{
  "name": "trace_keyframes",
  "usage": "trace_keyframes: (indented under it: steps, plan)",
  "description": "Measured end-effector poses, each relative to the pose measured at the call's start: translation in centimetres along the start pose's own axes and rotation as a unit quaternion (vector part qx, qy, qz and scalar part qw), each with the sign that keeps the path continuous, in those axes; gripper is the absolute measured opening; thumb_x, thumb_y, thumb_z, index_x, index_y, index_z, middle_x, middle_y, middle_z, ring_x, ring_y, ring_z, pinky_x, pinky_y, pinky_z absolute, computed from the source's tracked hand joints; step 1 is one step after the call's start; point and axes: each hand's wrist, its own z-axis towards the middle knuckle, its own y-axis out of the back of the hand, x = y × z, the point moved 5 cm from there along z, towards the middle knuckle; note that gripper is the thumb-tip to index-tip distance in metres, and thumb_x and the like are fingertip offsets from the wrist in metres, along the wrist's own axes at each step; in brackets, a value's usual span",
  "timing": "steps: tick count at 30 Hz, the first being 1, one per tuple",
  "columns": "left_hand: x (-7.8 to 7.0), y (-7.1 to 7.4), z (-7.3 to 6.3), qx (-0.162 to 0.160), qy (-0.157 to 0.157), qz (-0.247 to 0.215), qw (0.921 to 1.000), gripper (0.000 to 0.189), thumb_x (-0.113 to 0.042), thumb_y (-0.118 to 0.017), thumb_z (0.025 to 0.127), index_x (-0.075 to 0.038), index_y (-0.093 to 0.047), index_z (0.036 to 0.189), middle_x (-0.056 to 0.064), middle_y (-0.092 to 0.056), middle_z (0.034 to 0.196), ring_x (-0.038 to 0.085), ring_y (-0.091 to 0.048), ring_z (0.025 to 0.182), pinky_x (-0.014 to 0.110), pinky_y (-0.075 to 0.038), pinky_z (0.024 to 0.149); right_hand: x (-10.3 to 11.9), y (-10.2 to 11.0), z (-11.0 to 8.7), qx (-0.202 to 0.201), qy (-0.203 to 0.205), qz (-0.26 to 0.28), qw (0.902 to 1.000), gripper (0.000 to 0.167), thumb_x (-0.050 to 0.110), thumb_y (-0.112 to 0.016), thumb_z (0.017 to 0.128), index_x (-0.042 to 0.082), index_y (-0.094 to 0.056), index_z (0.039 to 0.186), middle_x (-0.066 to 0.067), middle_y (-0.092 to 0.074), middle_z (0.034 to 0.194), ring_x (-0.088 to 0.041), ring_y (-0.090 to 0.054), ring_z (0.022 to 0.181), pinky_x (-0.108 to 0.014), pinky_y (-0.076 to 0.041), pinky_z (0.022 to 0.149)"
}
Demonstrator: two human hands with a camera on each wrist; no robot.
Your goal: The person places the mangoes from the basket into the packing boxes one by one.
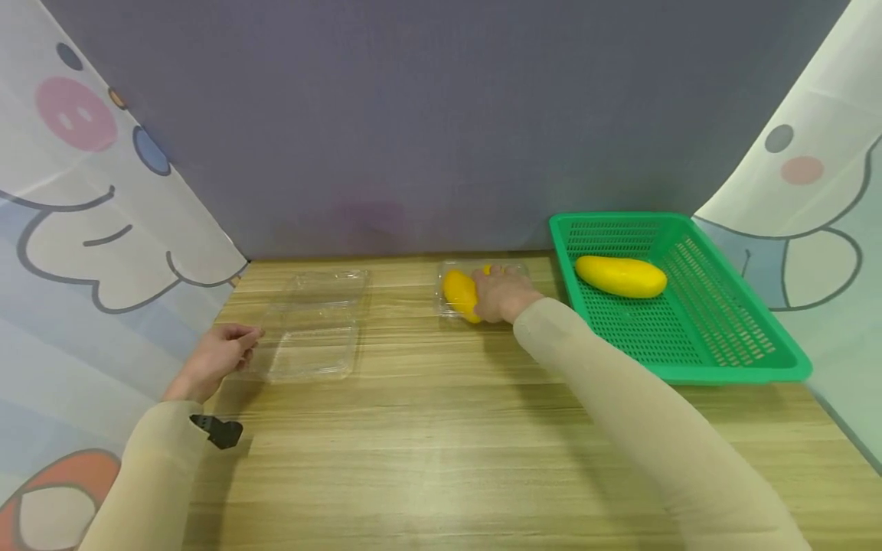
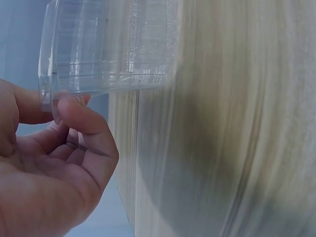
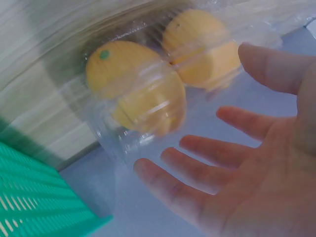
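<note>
My left hand [image 1: 222,358] pinches the edge of a clear plastic clamshell box [image 2: 113,44] between thumb and index finger. In the head view that box [image 1: 313,348] lies unfolded on the left of the table, nothing visible inside. My right hand [image 1: 501,295] is over a second clear plastic box [image 3: 148,111] at the back middle. Its fingers [image 3: 173,182] are spread and loosely bent, with nothing gripped. Two yellow mangoes, one [image 3: 133,84] with a green stem spot and another [image 3: 200,47], show through that box's clear plastic. In the head view my right hand partly hides them.
A green slatted basket [image 1: 730,375] stands at the right, holding one long yellow fruit [image 1: 620,276]. A grey panel [image 1: 427,130] rises behind the wooden table [image 1: 427,459]. Cartoon-printed curtains [image 1: 69,252] hang along both sides.
</note>
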Motion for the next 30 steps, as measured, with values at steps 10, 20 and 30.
trace_keyframes:
  steps: [10,20,30]
  plan:
    - [-0.2,-0.4,0.0,-0.003,0.008,-0.005,0.9999,0.051,-0.026,-0.040,0.111,0.016,-0.042,0.140,0.010,-0.055,0.101,0.013,-0.053,0.079,0.028,-0.050,0.067,-0.3,2.1,-1.1,-0.004,0.034,0.027,0.9990,0.055,0.028,-0.057,0.102,0.006,-0.043,0.150,-0.023,-0.043,0.150,-0.044,-0.038,0.136,-0.057,-0.035,0.111]
    - [-0.1,-1.1,0.3,0.014,0.011,-0.018,0.9997,0.051,-0.026,-0.040,0.111,0.015,-0.040,0.141,0.009,-0.053,0.102,0.013,-0.052,0.081,0.028,-0.049,0.069,-2.0,4.2,-1.9,-0.020,0.026,-0.002,0.9995,0.065,0.034,-0.054,0.104,0.006,-0.032,0.158,-0.025,-0.030,0.160,-0.047,-0.029,0.145,-0.064,-0.032,0.111]
    - [-0.3,-1.8,0.6,0.018,-0.007,-0.031,0.9993,0.048,-0.025,-0.041,0.111,0.016,-0.041,0.136,0.007,-0.053,0.096,0.011,-0.050,0.077,0.028,-0.049,0.066,-5.1,5.7,-2.5,-0.053,0.020,0.003,0.9984,0.064,0.033,-0.052,0.105,0.001,-0.032,0.156,-0.029,-0.031,0.157,-0.049,-0.032,0.141,-0.067,-0.031,0.109]
